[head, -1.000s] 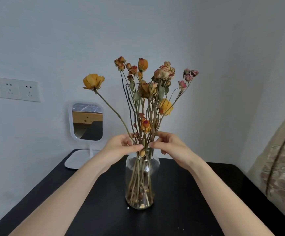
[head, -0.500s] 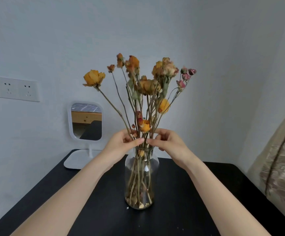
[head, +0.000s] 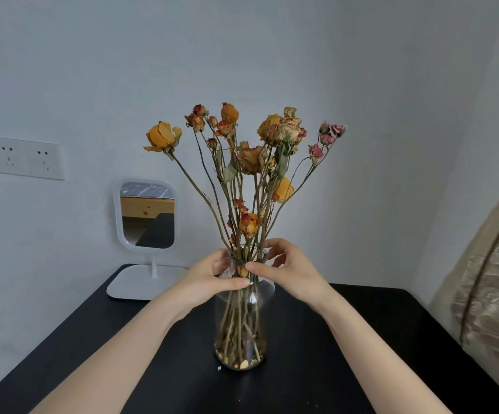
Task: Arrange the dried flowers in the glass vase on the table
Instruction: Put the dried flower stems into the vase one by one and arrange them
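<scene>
A clear glass vase (head: 242, 324) stands on the black table (head: 361, 339), with bits of dried petals at its bottom. A bunch of dried flowers (head: 251, 156), orange, yellow and pink roses on thin brown stems, stands in it and fans out above the rim. One yellow rose (head: 161, 138) leans out far to the left. My left hand (head: 209, 279) holds the vase neck from the left, thumb across the front of the glass. My right hand (head: 290, 270) curls round the neck and rim from the right, thumb on the front.
A small white-framed mirror (head: 148, 216) on a flat white base stands at the table's back left, against the wall. A white socket plate (head: 24, 158) is on the wall at left. Beige patterned fabric (head: 493, 294) hangs past the table's right edge.
Both hands have slid down from the stems just above the rim to the vase neck. The flower heads have shifted and spread a little.
</scene>
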The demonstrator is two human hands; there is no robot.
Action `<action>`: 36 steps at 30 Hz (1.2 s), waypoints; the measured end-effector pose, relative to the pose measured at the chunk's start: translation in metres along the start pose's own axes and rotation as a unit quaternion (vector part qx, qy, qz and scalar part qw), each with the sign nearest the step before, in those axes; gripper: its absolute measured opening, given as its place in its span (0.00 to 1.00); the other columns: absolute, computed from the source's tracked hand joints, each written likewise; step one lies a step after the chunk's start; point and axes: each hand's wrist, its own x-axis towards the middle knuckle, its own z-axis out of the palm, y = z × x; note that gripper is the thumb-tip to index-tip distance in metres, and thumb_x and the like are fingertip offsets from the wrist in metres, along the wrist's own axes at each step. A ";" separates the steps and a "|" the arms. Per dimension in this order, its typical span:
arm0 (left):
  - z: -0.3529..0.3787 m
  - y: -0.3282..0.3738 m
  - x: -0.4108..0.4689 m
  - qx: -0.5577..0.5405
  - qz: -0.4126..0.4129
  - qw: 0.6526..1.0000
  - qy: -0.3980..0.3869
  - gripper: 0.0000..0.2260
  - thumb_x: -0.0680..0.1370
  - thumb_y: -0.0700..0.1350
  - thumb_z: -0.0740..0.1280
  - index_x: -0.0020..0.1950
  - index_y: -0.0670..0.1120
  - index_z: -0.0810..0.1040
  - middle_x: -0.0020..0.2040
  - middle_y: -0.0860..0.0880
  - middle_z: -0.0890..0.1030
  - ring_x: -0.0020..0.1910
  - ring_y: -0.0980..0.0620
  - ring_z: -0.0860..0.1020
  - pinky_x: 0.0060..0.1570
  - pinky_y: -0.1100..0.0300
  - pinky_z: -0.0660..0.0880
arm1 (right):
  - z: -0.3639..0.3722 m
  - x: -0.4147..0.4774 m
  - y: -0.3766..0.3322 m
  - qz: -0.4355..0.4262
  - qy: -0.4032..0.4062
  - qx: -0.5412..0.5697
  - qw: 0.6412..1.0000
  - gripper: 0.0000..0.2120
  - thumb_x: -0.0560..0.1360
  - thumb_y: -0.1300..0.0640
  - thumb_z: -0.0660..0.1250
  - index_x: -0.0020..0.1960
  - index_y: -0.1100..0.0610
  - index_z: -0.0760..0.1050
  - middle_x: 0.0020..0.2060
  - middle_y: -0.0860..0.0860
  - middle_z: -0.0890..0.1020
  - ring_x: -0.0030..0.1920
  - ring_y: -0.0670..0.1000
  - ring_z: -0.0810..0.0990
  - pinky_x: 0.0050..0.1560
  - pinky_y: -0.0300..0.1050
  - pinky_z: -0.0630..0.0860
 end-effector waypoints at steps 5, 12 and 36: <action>0.007 -0.001 0.002 0.055 0.013 0.998 0.037 0.29 0.66 0.52 0.76 0.63 0.56 0.69 0.58 0.58 0.76 0.58 0.58 0.74 0.52 0.64 0.70 | 0.000 -0.005 0.002 -0.014 0.005 0.025 1.000 0.24 0.70 0.49 0.72 0.63 0.53 0.72 0.55 0.48 0.78 0.53 0.46 0.76 0.50 0.36 0.74; 0.029 -0.003 0.000 0.071 0.053 0.989 0.123 0.27 0.64 0.53 0.76 0.59 0.55 0.70 0.53 0.58 0.77 0.54 0.58 0.74 0.50 0.62 0.72 | -0.002 -0.010 0.008 -0.010 0.006 0.089 0.996 0.27 0.70 0.51 0.73 0.66 0.51 0.69 0.54 0.43 0.78 0.55 0.41 0.76 0.46 0.27 0.73; 0.009 0.029 0.014 -0.039 0.003 0.996 0.084 0.18 0.70 0.51 0.73 0.58 0.49 0.78 0.59 0.41 0.78 0.59 0.47 0.75 0.47 0.64 0.67 | -0.008 0.007 -0.008 -0.015 0.098 0.072 0.992 0.11 0.75 0.57 0.66 0.39 0.63 0.80 0.31 0.56 0.74 0.33 0.51 0.70 0.38 0.43 0.68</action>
